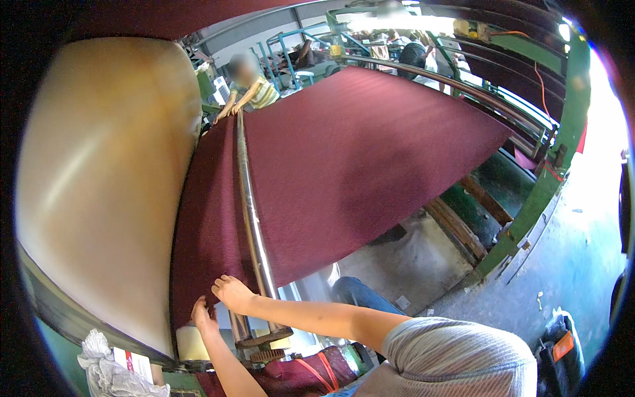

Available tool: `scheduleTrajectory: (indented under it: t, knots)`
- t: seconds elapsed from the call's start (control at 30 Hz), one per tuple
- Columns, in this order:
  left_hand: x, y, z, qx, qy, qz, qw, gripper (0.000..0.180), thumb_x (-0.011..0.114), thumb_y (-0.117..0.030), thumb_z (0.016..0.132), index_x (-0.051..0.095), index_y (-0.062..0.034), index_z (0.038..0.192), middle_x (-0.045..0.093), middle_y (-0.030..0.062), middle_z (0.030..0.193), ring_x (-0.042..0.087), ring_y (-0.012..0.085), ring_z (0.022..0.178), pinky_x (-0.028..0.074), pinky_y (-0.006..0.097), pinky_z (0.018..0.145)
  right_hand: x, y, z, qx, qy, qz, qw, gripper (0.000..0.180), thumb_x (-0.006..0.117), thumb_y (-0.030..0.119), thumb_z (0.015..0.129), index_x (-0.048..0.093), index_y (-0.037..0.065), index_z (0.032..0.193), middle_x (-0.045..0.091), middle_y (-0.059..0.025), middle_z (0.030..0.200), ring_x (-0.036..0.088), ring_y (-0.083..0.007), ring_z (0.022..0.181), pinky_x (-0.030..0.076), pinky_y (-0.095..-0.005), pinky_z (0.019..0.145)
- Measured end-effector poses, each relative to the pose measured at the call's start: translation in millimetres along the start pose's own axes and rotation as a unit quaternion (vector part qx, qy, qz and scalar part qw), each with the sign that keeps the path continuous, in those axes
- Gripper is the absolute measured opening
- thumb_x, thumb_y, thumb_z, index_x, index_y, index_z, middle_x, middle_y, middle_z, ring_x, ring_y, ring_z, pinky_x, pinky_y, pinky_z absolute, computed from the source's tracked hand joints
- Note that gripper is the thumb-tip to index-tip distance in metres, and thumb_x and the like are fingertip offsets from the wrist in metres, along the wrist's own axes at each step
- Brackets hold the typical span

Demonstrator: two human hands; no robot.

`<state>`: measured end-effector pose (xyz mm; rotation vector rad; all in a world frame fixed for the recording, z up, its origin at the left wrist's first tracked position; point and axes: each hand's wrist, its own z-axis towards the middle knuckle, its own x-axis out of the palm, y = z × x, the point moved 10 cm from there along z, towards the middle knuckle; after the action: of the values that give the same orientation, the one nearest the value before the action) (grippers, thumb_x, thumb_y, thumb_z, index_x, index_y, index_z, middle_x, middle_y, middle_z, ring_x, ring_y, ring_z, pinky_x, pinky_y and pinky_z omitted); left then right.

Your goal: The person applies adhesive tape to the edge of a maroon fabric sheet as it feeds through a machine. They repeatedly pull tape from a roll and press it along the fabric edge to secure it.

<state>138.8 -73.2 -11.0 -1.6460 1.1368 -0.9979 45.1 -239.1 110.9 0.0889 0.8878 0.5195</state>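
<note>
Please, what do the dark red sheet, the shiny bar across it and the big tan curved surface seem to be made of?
Dark red sheet: probably fabric or felt, matte, with fine surface grain.
Shiny bar: most likely polished metal, given its bright mirror-like streaks.
Big tan curved surface: smooth, satin, with a soft highlight; metal or a coating, I cannot tell.

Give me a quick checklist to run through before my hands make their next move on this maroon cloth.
1. Both hands at the cloth's near end: ok; left hand and right hand are beside the maroon cloth.
2. Firm grip on it: cannot tell; fingertips are partly hidden.
3. Right forearm clear of the metal bar: cannot tell; it crosses in front.
4. Toothed wheel covered: not ok; its teeth show near your left forearm.
5. Co-worker's hands away from the bar: not ok; they're at its far end.
</note>
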Motion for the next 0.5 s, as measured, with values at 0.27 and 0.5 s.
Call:
scheduleTrajectory:
  t: [0.27,0.5]
  knots:
    - [19.3,-15.9,-24.7,0.023,0.015,0.012,1.000,0.005,0.056,-0.012,0.080,0.058,-0.0079,0.079,0.053,0.0027,0.066,0.045,0.0092,0.054,0.036,0.025,0.046,-10.4,-23.0,1.6,0.081,-0.037,-0.010,0.996,0.018,0.058,0.003,0.064,0.057,0.003,0.082,0.058,-0.0127,0.084,0.054,-0.0271,0.089,0.042,-0.0346,0.085]
    - [-34.5,-6.8,-10.8,0.006,-0.152,-0.003,0.988,0.020,0.067,-0.015,0.072,0.064,-0.0038,0.089,0.062,0.0075,0.087,0.054,0.0189,0.069,0.044,0.032,0.056,2.8,0.7,-0.6,-0.006,0.001,0.011,1.000,0.015,0.059,0.006,0.062,0.056,0.003,0.077,0.057,-0.0139,0.081,0.056,-0.0308,0.084,0.047,-0.0383,0.076]
